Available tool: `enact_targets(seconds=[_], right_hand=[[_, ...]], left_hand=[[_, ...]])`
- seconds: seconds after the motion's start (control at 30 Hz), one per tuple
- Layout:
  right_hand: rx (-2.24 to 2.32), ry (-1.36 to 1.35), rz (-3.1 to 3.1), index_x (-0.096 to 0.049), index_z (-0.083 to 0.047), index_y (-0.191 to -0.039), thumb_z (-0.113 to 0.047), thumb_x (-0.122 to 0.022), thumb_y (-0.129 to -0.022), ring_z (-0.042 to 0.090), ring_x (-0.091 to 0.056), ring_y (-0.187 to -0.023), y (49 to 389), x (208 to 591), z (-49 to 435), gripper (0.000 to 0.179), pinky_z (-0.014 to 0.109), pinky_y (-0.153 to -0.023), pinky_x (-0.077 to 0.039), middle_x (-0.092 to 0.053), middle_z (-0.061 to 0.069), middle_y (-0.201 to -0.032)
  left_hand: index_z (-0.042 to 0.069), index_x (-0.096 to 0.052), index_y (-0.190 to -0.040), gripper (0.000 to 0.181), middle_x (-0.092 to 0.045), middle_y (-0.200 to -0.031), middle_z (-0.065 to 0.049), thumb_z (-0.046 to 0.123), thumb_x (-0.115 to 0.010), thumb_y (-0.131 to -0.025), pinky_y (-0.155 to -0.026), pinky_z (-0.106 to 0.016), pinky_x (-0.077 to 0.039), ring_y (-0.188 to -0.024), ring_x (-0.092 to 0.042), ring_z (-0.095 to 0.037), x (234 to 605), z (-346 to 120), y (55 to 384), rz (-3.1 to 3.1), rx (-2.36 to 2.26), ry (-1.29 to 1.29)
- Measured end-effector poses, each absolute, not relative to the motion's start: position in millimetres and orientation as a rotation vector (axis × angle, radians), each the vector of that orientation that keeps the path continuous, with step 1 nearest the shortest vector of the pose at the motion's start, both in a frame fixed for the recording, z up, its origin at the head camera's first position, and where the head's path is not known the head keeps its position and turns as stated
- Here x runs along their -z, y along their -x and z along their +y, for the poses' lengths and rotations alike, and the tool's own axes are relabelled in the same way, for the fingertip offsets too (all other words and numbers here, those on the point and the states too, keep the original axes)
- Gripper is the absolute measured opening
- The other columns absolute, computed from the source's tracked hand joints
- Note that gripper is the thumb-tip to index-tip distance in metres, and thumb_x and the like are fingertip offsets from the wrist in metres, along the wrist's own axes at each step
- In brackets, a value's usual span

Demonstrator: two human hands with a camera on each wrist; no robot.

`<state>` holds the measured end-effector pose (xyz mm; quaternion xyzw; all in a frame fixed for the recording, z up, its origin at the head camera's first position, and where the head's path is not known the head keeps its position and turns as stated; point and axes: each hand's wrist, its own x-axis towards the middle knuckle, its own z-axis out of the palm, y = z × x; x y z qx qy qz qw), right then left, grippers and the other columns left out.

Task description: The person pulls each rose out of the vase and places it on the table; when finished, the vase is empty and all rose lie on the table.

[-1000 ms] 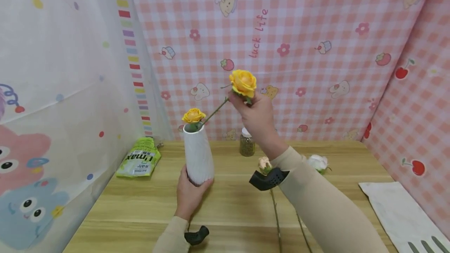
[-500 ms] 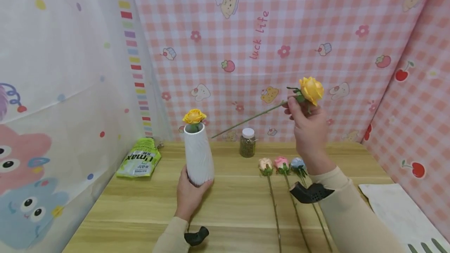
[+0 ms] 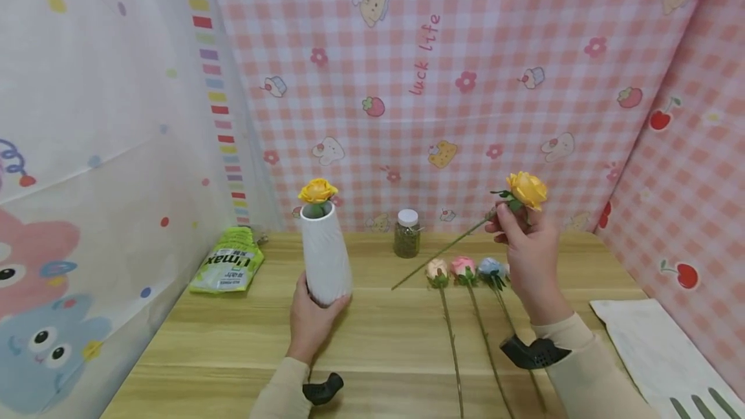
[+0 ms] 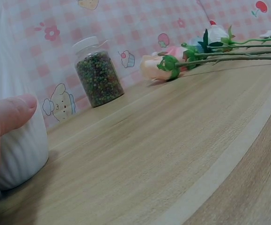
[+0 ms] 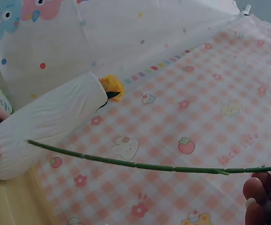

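Observation:
My left hand (image 3: 314, 322) grips the lower part of a ribbed white vase (image 3: 326, 254), which stands on the table. One yellow rose (image 3: 317, 191) sits in the vase, its bloom just above the rim. Off to the right, my right hand (image 3: 532, 254) pinches a second yellow rose (image 3: 526, 190) just below its bloom. The bare green stem (image 5: 154, 166) of that rose slants down to the left, its end apart from the vase. In the left wrist view the thumb (image 4: 13, 114) lies against the vase wall.
A peach rose (image 3: 438, 273), a pink rose (image 3: 464, 270) and a blue rose (image 3: 492, 271) lie on the table; a white rose (image 4: 218, 35) lies beyond them. A lidded jar of granules (image 3: 407, 235) stands at the back. A green packet (image 3: 229, 260) lies left, a white cloth (image 3: 652, 341) right.
The right hand has moved right and then down with the yellow rose, drawing its stem away from the vase mouth. The left hand and vase stay in place.

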<state>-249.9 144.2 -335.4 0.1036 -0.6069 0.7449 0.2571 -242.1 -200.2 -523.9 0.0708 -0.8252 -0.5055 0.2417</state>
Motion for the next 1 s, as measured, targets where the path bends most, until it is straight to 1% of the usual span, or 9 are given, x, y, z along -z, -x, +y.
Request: enact_targets(seconds=[0.1,0.27,0.37,0.47,0.6,0.8,1.0], right_hand=[[-2.061,-0.226,-1.645,-0.064,0.006,-0.111,-0.019,-0.066,-0.092,0.016,-0.064,-0.067,249.0,346.8,145.0,0.031,0.023,-0.055,-0.048,-0.067,0.008,-0.083],[-2.085,-0.142,-1.662,-0.069,0.005,-0.103,-0.02,-0.067,-0.091,0.013,-0.062,-0.061,248.8,361.2,140.3,0.027,0.023,-0.051,-0.048,-0.068,0.005,-0.077],[-2.064,-0.109,-1.703,-0.07,0.003,-0.099,-0.022,-0.068,-0.09,0.014,-0.061,-0.061,249.2,367.9,134.6,0.026,0.023,-0.051,-0.049,-0.068,0.005,-0.075],[-2.063,-0.091,-1.729,-0.07,0.002,-0.099,-0.022,-0.069,-0.09,0.015,-0.061,-0.062,250.0,373.9,127.3,0.026,0.024,-0.051,-0.049,-0.068,0.005,-0.074],[-2.067,-0.077,-1.741,-0.068,0.001,-0.102,-0.017,-0.069,-0.09,0.013,-0.06,-0.06,251.9,380.7,115.5,0.022,0.023,-0.049,-0.047,-0.068,0.003,-0.073],[-2.11,-0.085,-1.762,-0.063,0.003,-0.103,-0.016,-0.07,-0.089,0.01,-0.056,-0.056,255.1,390.8,98.8,0.025,0.022,-0.047,-0.043,-0.069,0.001,-0.076],[-2.063,-0.109,-1.882,-0.066,0.003,-0.102,-0.016,-0.069,-0.09,0.011,-0.056,-0.058,260.0,402.8,88.7,0.023,0.022,-0.047,-0.043,-0.068,0.002,-0.077]], left_hand=[[0.011,-0.035,-0.145,0.101,-0.051,-0.132,-0.012,0.045,-0.087,-0.066,-0.097,-0.047,-0.041,-0.119,-0.051,-0.028,523.9,-200.5,241.8,-2.251,1.391,-0.185],[0.011,-0.035,-0.144,0.1,-0.052,-0.131,-0.012,0.044,-0.088,-0.065,-0.097,-0.047,-0.041,-0.118,-0.051,-0.028,523.5,-200.2,242.0,-2.25,1.383,-0.189],[0.01,-0.035,-0.145,0.102,-0.052,-0.131,-0.012,0.045,-0.088,-0.065,-0.097,-0.047,-0.041,-0.118,-0.051,-0.028,523.8,-200.2,242.3,-2.254,1.372,-0.197],[0.01,-0.035,-0.145,0.102,-0.051,-0.132,-0.012,0.046,-0.087,-0.065,-0.097,-0.047,-0.041,-0.118,-0.051,-0.027,524.1,-200.0,242.7,-2.257,1.372,-0.2],[0.011,-0.034,-0.145,0.102,-0.051,-0.133,-0.011,0.047,-0.087,-0.065,-0.098,-0.047,-0.041,-0.119,-0.05,-0.027,525.2,-200.5,243.4,-2.259,1.381,-0.197],[0.011,-0.034,-0.145,0.102,-0.05,-0.133,-0.011,0.048,-0.086,-0.066,-0.098,-0.048,-0.04,-0.12,-0.05,-0.028,524.9,-200.5,243.1,-2.267,1.378,-0.197],[0.011,-0.032,-0.146,0.102,-0.049,-0.134,-0.012,0.047,-0.086,-0.067,-0.099,-0.048,-0.04,-0.12,-0.049,-0.028,525.2,-200.6,242.8,-2.283,1.38,-0.2]])
